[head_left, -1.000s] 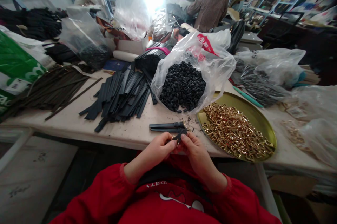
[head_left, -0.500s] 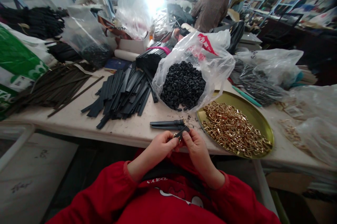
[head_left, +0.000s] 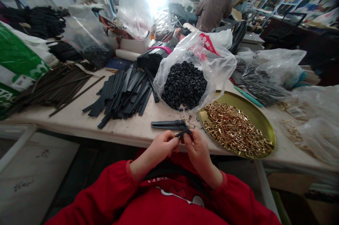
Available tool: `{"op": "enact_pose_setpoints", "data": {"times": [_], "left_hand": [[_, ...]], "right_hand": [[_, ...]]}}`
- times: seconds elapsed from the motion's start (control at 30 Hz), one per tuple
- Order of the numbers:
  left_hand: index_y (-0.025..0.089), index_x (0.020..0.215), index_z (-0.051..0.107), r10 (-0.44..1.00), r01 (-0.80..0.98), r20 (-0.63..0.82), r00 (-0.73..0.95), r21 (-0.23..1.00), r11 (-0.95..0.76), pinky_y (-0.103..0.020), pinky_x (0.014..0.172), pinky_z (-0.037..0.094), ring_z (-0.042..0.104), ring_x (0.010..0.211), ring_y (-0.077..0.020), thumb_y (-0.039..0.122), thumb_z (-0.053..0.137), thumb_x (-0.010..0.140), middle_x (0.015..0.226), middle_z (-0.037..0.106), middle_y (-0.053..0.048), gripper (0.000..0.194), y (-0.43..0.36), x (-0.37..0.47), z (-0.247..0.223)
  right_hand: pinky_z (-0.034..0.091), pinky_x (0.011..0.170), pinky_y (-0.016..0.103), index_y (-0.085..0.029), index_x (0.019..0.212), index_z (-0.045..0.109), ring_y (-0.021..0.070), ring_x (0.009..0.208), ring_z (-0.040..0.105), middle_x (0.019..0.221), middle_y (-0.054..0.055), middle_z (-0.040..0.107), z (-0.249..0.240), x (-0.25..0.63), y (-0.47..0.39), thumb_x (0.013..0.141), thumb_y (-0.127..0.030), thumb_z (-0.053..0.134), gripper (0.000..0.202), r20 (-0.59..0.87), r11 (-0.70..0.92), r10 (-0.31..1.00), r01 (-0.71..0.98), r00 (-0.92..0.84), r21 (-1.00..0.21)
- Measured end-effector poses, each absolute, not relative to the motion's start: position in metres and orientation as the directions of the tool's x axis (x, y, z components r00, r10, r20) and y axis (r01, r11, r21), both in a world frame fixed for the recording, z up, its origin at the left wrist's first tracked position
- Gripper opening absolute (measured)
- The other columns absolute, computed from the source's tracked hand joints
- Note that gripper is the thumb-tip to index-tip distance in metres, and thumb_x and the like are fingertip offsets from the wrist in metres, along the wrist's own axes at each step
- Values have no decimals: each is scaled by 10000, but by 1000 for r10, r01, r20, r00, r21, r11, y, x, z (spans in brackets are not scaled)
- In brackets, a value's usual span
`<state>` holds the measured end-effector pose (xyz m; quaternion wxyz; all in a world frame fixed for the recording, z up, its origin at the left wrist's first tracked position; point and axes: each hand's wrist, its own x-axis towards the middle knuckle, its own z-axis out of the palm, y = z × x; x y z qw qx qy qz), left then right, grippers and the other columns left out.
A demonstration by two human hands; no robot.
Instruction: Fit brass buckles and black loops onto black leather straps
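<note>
Between my hands, at the table's front edge, is a short black strap (head_left: 183, 134) with a bit of gold metal by my left fingers. My left hand (head_left: 166, 144) pinches its left end, and my right hand (head_left: 195, 144) grips the right end between thumb and fingers. Just beyond them lie a few finished-looking black straps (head_left: 166, 125) with gold buckles at their right ends. Farther back, a clear plastic bag (head_left: 219, 62) holds many small black loops (head_left: 184, 84). To my right, a round gold tray (head_left: 261, 119) carries a heap of gold buckles (head_left: 235, 129).
A pile of black strips (head_left: 124, 92) lies left of the bag, with brown strips (head_left: 63, 84) farther left. A teal pen-like tool (head_left: 248, 96) rests behind the tray. Plastic bags (head_left: 272, 73) crowd the right side. Another person (head_left: 214, 8) sits across the table.
My right hand has shifted slightly, its thumb moving down off the strap's top face. The strap lies a little flatter, still held by both hands.
</note>
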<state>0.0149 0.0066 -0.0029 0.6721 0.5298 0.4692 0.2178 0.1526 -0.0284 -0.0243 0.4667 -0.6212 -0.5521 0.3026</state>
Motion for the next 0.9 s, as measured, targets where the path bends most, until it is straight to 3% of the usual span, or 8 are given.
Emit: {"op": "enact_pose_setpoints", "data": {"times": [0.17,0.27,0.37,0.53,0.63,0.73,0.8,0.9], "left_hand": [[175,676,483,838,367,-291,462,923,118,-189,429,303,438,461,-85,370,495,765,538,538,41,215,7,9,-5],[179,657,470,811,390,-293,506,917,88,-194,436,308,444,468,-94,439,523,754,516,530,47,283,14,6,-5],[174,692,480,839,361,-284,464,926,114,-196,448,333,463,474,-95,422,567,725,525,525,55,264,25,6,-8],[168,1046,516,817,227,-214,536,968,105,-214,536,420,540,556,-104,325,518,772,662,595,28,315,44,10,-8],[143,1012,552,843,270,-240,481,956,118,-193,454,376,468,454,-83,355,450,812,548,513,49,309,54,11,-11],[125,1097,504,854,237,-288,434,951,200,-173,381,307,384,381,-66,373,426,821,494,465,72,379,61,10,-19],[127,1146,472,846,206,-315,430,947,248,-165,360,275,343,356,-59,371,428,818,471,450,85,411,63,8,-23],[129,1061,504,853,166,-330,404,944,286,-159,347,255,328,348,-56,378,442,808,449,439,88,360,67,6,-22]], "right_hand": [[395,567,249,-198,726,527,130,601,488,654,-14,551,-25,158,-25,750,-323,580,138,1,-28,995,274,103,-961],[389,538,224,-190,691,502,111,579,473,621,-30,528,-22,158,-20,737,-355,600,197,-114,-114,993,82,13,-990],[398,560,225,-189,710,523,114,612,492,656,-20,550,-15,163,-10,757,-375,589,202,-77,-73,995,73,-58,-995],[411,560,243,-183,773,578,132,604,521,648,3,564,-9,191,41,871,-399,407,292,8,61,989,358,-147,-932],[416,667,266,-179,863,609,164,747,565,830,53,609,-17,200,82,847,-272,476,163,149,156,985,793,-83,-589],[403,688,289,-158,847,634,196,773,582,862,99,618,-28,198,107,811,-165,503,136,65,183,983,952,-172,-244],[398,695,300,-140,820,638,208,775,585,835,117,623,-31,196,113,811,-134,485,153,39,193,981,961,-189,-199],[402,738,304,-133,914,625,208,851,576,912,123,628,-29,199,107,831,-143,448,196,102,189,981,918,-163,-348]]}}
